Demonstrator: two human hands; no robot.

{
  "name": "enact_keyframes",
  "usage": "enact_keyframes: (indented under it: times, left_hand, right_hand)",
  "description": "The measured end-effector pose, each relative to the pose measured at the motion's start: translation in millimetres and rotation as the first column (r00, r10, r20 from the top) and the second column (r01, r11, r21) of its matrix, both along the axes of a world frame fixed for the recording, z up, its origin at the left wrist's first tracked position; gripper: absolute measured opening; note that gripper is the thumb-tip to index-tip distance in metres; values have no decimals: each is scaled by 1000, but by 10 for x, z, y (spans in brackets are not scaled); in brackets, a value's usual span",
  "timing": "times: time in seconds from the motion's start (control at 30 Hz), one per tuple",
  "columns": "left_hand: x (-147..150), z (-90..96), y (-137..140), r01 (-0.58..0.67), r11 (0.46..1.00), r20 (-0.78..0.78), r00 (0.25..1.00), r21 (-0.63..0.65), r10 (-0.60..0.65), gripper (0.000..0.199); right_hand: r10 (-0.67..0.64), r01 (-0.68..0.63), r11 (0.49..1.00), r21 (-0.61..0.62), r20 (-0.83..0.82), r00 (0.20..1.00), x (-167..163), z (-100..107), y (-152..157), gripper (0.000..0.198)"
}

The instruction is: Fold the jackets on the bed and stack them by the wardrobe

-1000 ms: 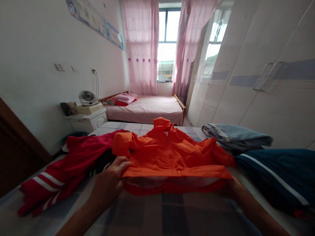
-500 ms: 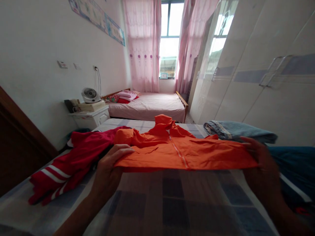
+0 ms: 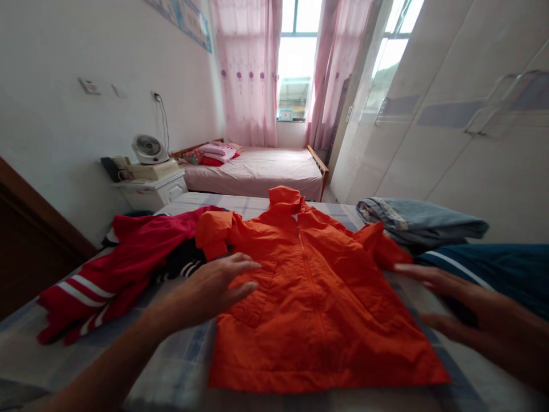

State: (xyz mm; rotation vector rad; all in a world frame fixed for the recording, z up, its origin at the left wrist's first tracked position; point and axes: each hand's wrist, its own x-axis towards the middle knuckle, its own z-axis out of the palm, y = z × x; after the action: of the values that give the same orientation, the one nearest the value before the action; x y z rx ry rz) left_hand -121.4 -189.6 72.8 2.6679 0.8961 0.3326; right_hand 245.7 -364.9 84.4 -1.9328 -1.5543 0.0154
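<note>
An orange zip-up jacket (image 3: 295,297) lies spread on the bed in front of me, collar away from me and hem toward me. Its front zip is closed. Over the jacket's left side is my left hand (image 3: 227,280), fingers apart and holding nothing; whether it touches the cloth I cannot tell. My right hand (image 3: 458,303) is just off the jacket's right edge, near its right sleeve, with thumb and fingers spread and nothing between them.
Red clothing with white stripes (image 3: 128,263) lies to the left. On the right are folded jeans (image 3: 424,220) and dark teal clothing (image 3: 497,269). Under them is a checked bedsheet (image 3: 180,372). Beyond stand a second bed (image 3: 266,171), a bedside cabinet (image 3: 154,191) and a wardrobe (image 3: 450,160).
The jacket's raised hem has come down toward me, and the front now lies flat. Both hands have let go of the hem and opened. The view has tilted slightly downward.
</note>
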Motion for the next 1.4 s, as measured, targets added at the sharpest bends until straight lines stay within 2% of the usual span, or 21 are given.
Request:
enact_keyframes:
  times: [0.07,0.17,0.27,0.37,0.47,0.57,0.9,1.1,1.27,1.4]
  left_hand:
    - [423,43,228,-3,999,-8,1000,53,3,33]
    - [1050,-104,515,-71,991,-47,996,116,77,32]
    - [1454,-393,705,-106,980,-39,993,168,114,34]
    - [1551,-676,806,-130,966,-13,991,222,137,37]
    - [1467,-882,869,-145,958,8,989,246,148,38]
    - [1394,-1001,931,-166,955,37,986,246,162,39]
    - [1433,-1099,1023,-201,972,117,975,118,187,41]
    - [1434,-1103,1048,-212,975,92,974,60,206,43]
    - [1433,-1094,1066,-202,978,75,977,42,199,44]
    - [1435,-1082,1072,-207,978,55,977,36,205,44]
  right_hand:
    - [187,-178,977,-119,72,980,-172,176,389,51]
    - [320,-311,946,-87,131,938,-434,152,1097,48]
    - [320,-305,946,-112,167,932,-585,-179,1688,47]
    - [281,-234,954,-189,278,919,-592,-621,1967,47]
    - [275,-197,944,-266,298,914,-507,-977,2012,46]
    - [255,-181,943,-278,260,931,-416,-1149,2009,48]
    - [250,-179,927,-328,187,950,-292,-1228,2077,48]
    - [252,-184,923,-338,170,953,-244,-1311,2106,49]
    - [258,-190,926,-328,179,949,-232,-1320,2107,49]
    - [262,-184,913,-365,176,949,-240,-1304,2103,49]
